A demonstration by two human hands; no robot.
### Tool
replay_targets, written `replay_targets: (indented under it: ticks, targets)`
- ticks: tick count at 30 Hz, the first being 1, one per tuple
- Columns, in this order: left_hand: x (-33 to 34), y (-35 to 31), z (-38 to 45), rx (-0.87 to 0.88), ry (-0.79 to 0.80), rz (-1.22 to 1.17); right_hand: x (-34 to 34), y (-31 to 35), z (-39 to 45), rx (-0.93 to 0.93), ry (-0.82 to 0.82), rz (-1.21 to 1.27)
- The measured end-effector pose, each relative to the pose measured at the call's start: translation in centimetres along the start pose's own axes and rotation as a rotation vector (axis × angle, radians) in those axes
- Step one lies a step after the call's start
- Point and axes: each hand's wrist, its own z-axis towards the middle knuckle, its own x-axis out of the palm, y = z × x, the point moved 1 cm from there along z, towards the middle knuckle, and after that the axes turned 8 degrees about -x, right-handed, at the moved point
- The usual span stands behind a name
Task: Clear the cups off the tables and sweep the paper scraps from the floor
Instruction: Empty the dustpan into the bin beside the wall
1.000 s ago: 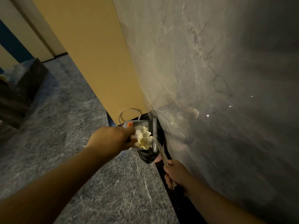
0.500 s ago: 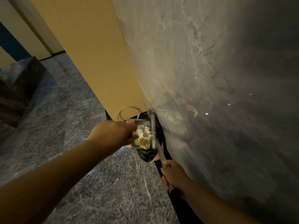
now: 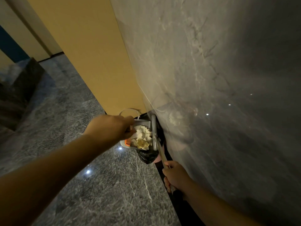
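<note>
While gripping the broom handle [image 3: 160,152] low beside the grey marble wall [image 3: 211,79] with right hand [image 3: 175,176] curled round it, holding with left hand [image 3: 110,128] the tilted dustpan [image 3: 125,143], paper scraps [image 3: 142,138] heaped inside, above black-bagged bin [image 3: 148,156].

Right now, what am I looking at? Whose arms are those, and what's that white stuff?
No machine here. A person wears a camera on their head, so you see their own arms from above. The left hand grips the grey dustpan, which is full of white paper scraps swept off the floor. The right hand grips the long metal handle that runs up to the pan. Under the pan is a black bin bag, squeezed beside a shiny grey stone wall. The dark marble floor spreads below.
</note>
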Motion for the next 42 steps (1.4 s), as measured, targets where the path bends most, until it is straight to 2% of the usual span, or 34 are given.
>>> replay_targets:
  ticks: [2, 5, 8, 12, 15, 18, 21, 24, 33, 36, 40, 42]
  targets:
    - [-0.2, 0.0, 0.5, -0.020, 0.031, -0.011, -0.1, 0.0, 0.1, 0.001, -0.002, 0.013]
    - [0.2, -0.7, 0.6, 0.057, 0.086, 0.051, -0.1, -0.1, 0.1, 0.009, -0.013, -0.029]
    - [-0.1, -0.5, 1.1, -0.012, 0.066, 0.018, -0.2, -0.1, 0.2, 0.021, -0.022, -0.032]
    - [0.2, -1.0, 1.5, 0.050, 0.069, 0.067, -0.3, 0.1, 0.2, 0.021, -0.015, -0.002]
    - [-0.1, -0.7, 2.0, -0.022, 0.036, 0.029, -0.3, 0.3, 0.2, 0.017, -0.017, 0.014]
    - [0.5, -1.3, 2.0, 0.078, 0.082, 0.064, -0.3, 0.5, 0.4, 0.019, -0.019, -0.018]
    - [0.4, -0.7, 2.2, 0.044, 0.054, 0.048, -0.1, 0.8, 0.6, 0.018, -0.034, -0.033]
    - [0.8, -1.0, 2.1, 0.110, 0.086, 0.073, 0.3, 0.8, 0.5, 0.028, -0.050, 0.005]
    - [1.0, -0.7, 2.7, 0.054, 0.011, 0.081, 0.2, 1.6, 0.3, 0.033, -0.062, 0.012]
    - [1.1, -0.8, 2.7, 0.115, 0.033, 0.097, 0.2, 1.7, 0.3, 0.086, -0.079, 0.087]
    - [0.5, -0.4, 3.1, 0.032, -0.004, 0.072, 0.1, 1.9, 0.3, 0.050, -0.065, 0.005]
    - [0.6, -0.7, 3.1, 0.096, 0.017, 0.095, 0.1, 2.0, 0.1, 0.087, -0.057, 0.077]
